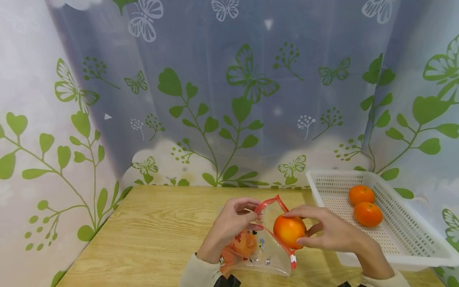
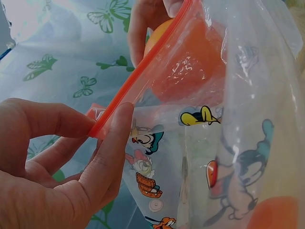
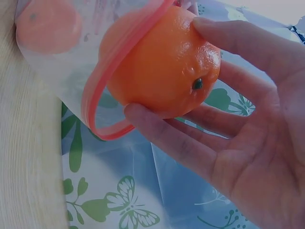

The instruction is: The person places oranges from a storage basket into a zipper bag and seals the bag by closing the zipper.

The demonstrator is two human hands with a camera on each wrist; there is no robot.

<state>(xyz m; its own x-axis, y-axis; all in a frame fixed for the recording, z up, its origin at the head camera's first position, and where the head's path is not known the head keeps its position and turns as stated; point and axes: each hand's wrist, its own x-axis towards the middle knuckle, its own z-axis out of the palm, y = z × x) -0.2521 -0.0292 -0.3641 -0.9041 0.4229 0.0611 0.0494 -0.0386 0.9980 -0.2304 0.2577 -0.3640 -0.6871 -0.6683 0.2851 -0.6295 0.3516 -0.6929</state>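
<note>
The right hand [image 1: 331, 231] grips a mandarin orange [image 1: 289, 231], fingertips and thumb set around its side. The mandarin orange is located at the mouth of a zip bag [image 1: 274, 261], partly inside the red zip strip [image 3: 107, 78] and partly outside it. Its body is rounded and slightly flattened, with a bright, even orange skin. The surface is glossy, carries sharp highlights, and is finely dimpled near the stem end. A small dark-green stem button [image 3: 197, 84] sits in a shallow puckered recess, facing the right palm.

The left hand [image 1: 233, 219] pinches the zip strip on the opposite side of the opening; the mouth stands open. The bag is clear film printed with coloured cartoon figures and fitted with a white slider [image 1: 293, 259] at one end of the strip. A second mandarin [image 1: 245, 243] lies inside, its outline softened by the film.

A white perforated basket [image 1: 426, 260] stands at the right on the wood-grain table [image 1: 154, 223], holding two touching mandarins [image 1: 368, 214].
</note>
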